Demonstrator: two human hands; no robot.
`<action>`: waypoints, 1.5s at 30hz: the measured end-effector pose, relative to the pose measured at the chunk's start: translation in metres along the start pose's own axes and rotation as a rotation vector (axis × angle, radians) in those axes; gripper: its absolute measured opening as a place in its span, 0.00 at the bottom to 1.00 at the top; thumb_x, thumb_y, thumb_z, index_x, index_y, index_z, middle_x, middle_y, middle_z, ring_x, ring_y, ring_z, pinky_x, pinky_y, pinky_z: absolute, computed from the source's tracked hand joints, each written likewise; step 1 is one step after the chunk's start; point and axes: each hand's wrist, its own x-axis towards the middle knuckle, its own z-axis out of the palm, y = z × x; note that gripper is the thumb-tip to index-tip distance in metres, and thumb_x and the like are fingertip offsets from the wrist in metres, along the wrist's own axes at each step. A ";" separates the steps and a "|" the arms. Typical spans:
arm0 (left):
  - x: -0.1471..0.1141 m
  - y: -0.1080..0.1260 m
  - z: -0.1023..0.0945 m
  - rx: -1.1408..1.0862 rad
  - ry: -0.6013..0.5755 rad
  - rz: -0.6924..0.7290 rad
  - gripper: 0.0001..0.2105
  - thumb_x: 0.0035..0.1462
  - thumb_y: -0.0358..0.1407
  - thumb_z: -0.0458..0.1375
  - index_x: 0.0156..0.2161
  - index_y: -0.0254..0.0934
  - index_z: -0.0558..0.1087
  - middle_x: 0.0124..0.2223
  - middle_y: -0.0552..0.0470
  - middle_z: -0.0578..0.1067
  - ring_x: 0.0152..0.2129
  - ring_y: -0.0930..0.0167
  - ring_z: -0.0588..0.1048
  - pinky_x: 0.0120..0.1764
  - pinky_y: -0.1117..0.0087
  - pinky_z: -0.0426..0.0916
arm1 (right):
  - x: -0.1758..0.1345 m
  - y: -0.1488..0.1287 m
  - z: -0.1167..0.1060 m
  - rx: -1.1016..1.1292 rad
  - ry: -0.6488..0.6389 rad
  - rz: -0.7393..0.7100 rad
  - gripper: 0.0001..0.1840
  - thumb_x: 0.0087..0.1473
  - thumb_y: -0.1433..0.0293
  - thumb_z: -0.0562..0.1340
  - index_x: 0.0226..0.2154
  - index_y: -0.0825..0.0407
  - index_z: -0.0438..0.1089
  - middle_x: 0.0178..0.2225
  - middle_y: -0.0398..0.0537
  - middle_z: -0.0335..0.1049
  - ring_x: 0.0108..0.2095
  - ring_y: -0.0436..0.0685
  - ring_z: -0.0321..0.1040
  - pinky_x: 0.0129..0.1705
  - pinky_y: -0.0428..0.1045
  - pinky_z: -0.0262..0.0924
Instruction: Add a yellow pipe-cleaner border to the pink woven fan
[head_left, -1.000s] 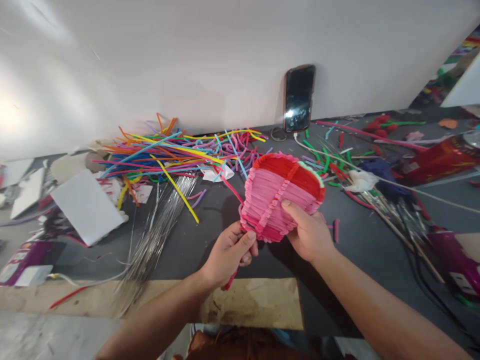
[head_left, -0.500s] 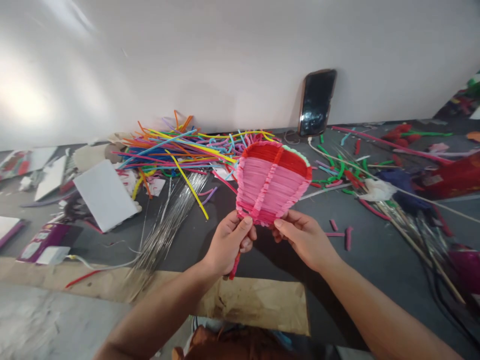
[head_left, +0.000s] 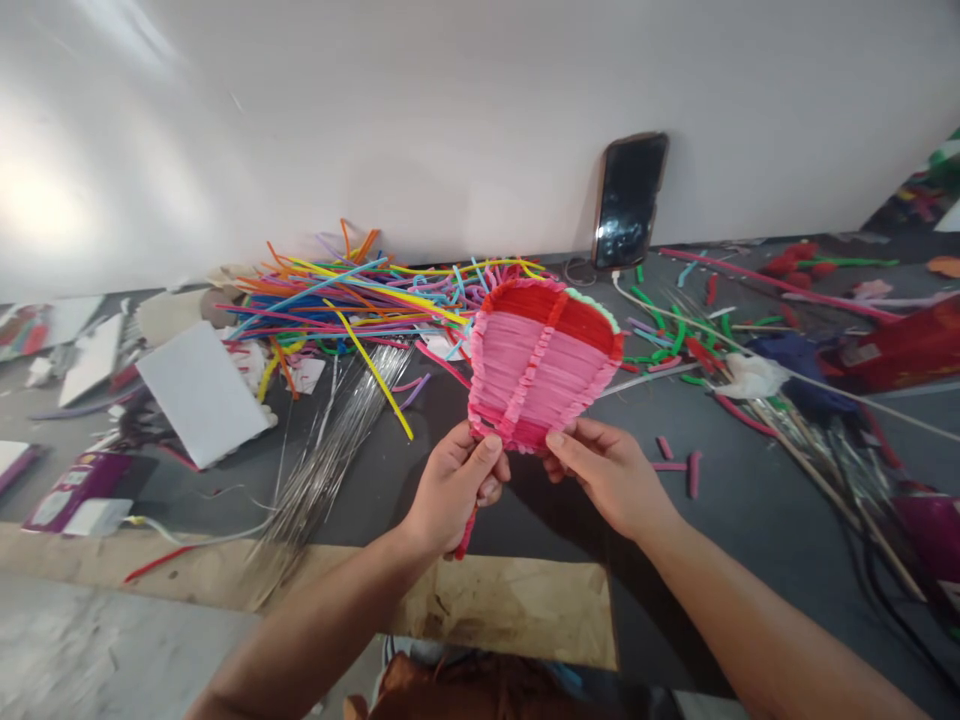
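Observation:
A fan-shaped pipe-cleaner piece (head_left: 570, 360) is held up in front of me, pink below with a red band along the top. Its edges are wrapped in pink, with a short mint-green stretch at the upper right, and a twisted pink-red rib runs up its middle. My left hand (head_left: 457, 485) is closed on its lower left corner, and a short red-pink stem sticks out below the fist. With thumb and fingers, my right hand (head_left: 604, 470) pinches the lower right edge.
Behind lies a heap of coloured pipe cleaners (head_left: 322, 300). Thin metal wires (head_left: 337, 450) and a white box (head_left: 202, 395) are at left. A phone (head_left: 630, 200) leans on the wall, its cable (head_left: 712, 340) crossing right past green scraps and sticks. Brown paper (head_left: 517, 610) lines the front edge.
Both hands keep the same grip on the pipe-cleaner piece, which has barely moved. The surroundings sit slightly further left in view.

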 end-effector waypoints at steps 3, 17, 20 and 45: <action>0.000 0.000 0.001 -0.002 -0.003 -0.027 0.14 0.53 0.41 0.62 0.28 0.35 0.63 0.21 0.59 0.68 0.12 0.84 0.57 0.17 0.80 0.51 | -0.001 -0.004 0.002 -0.108 -0.003 -0.043 0.20 0.45 0.52 0.66 0.23 0.53 0.69 0.20 0.42 0.65 0.22 0.49 0.61 0.24 0.47 0.59; -0.001 0.001 0.004 -0.046 -0.021 -0.065 0.14 0.52 0.41 0.63 0.28 0.35 0.63 0.21 0.59 0.68 0.12 0.84 0.56 0.17 0.81 0.50 | -0.003 0.011 0.009 0.088 -0.096 -0.014 0.15 0.48 0.57 0.66 0.29 0.53 0.71 0.23 0.42 0.67 0.25 0.50 0.62 0.29 0.48 0.58; -0.003 0.000 0.005 -0.040 -0.035 -0.061 0.14 0.52 0.41 0.62 0.28 0.34 0.63 0.21 0.58 0.68 0.12 0.84 0.57 0.17 0.81 0.51 | -0.003 0.014 0.012 0.157 -0.073 -0.014 0.14 0.46 0.59 0.68 0.27 0.52 0.72 0.23 0.42 0.68 0.24 0.49 0.62 0.29 0.48 0.58; -0.001 -0.002 0.006 -0.092 -0.003 -0.119 0.17 0.50 0.43 0.64 0.26 0.33 0.63 0.20 0.59 0.66 0.12 0.85 0.55 0.17 0.81 0.49 | -0.003 0.020 0.019 0.171 -0.101 0.007 0.11 0.45 0.62 0.69 0.27 0.52 0.71 0.22 0.40 0.65 0.24 0.49 0.59 0.29 0.48 0.55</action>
